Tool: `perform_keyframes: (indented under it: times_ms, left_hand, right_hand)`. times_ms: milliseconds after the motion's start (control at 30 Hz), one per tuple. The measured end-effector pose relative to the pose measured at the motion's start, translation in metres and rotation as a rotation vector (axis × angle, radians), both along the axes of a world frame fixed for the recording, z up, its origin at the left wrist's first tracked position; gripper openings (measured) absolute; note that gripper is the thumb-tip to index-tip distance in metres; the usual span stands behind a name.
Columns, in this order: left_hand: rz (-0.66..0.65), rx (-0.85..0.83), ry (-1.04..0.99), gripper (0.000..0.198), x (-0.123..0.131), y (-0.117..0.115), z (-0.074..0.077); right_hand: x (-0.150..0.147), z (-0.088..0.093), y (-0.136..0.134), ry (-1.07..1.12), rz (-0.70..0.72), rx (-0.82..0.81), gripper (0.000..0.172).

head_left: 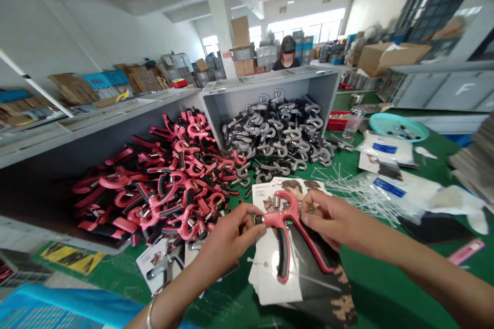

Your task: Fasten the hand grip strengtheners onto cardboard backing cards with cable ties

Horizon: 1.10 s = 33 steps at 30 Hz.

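A pink and black hand gripper (287, 236) lies on a stack of printed backing cards (278, 277) on the green table. My left hand (227, 239) pinches the gripper's knob end at its left side. My right hand (332, 218) has its fingers curled on the gripper's upper right arm and presses it onto the top card. A big heap of pink hand grippers (162, 190) lies just left of my hands. A heap of grey hand grippers (281, 136) fills the grey bin behind.
White cable ties (347, 185) and plastic bags (389, 185) lie to the right, with a teal bowl (397, 128) beyond. More cards (162, 262) sit under my left arm. A person sits behind the grey bin wall (270, 87). Cardboard boxes (389, 56) stand behind.
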<state>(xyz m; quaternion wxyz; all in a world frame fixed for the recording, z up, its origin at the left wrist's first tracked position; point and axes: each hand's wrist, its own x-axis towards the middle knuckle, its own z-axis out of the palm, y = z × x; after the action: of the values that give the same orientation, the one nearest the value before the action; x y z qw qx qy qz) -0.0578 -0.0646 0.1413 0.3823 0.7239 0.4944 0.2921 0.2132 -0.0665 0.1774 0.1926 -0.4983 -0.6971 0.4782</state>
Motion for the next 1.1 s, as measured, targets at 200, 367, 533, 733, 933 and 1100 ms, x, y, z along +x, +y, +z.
perform_keyframes:
  times_ms: [200,367,533,733,933,1100]
  left_hand:
    - [-0.001,0.300,0.053,0.025,0.009,0.017,0.022]
    - [-0.085,0.290,0.189,0.027,0.029,0.022,0.027]
    - [-0.153,0.220,0.164,0.036,0.018,0.008,0.026]
    - [-0.079,0.356,0.121,0.020,0.014,0.047,0.035]
    - [-0.152,0.257,0.075,0.020,0.013,0.025,0.030]
    - [-0.158,0.241,0.051,0.022,0.011,0.002,0.018]
  right_hand:
    - [0.000,0.007,-0.035,-0.239,0.169,0.432,0.020]
    - [0.000,0.005,-0.029,-0.310,0.070,0.514,0.030]
    - [0.002,-0.002,-0.024,-0.389,0.055,0.374,0.049]
    - [-0.014,0.022,0.023,-0.301,0.086,0.354,0.041]
    - [-0.010,0.025,0.007,-0.293,0.166,0.248,0.038]
    - [-0.007,0.003,-0.036,-0.424,0.070,0.475,0.037]
